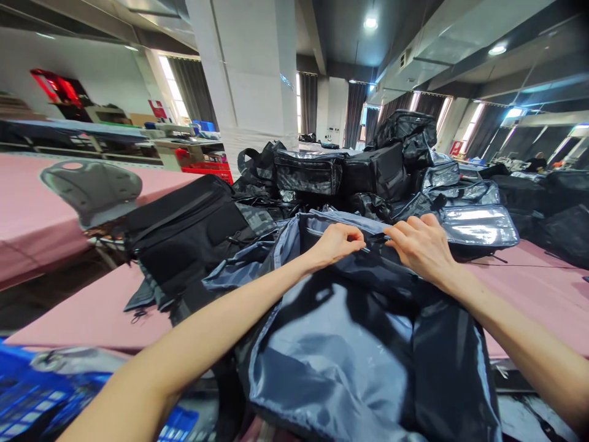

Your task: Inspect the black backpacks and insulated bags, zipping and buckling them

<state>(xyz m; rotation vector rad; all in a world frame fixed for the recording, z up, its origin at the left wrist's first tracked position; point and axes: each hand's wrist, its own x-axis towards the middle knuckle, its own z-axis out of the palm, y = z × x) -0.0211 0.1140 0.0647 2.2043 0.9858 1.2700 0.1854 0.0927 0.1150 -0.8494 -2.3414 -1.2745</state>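
Note:
A dark bag turned inside out, with shiny grey-blue lining (340,350), lies in front of me on the pink table (92,313). My left hand (338,242) pinches the far edge of the lining along a zipper line. My right hand (421,245) grips the same edge just to the right, fingers curled over the fabric. The two hands are nearly touching. Both forearms stretch over the bag.
A heap of black bags (368,172) is piled behind, some wrapped in clear plastic (478,226). A black bag (184,236) lies at left beside a grey chair back (92,190). A blue crate (27,393) is at bottom left. A white pillar (248,80) stands behind.

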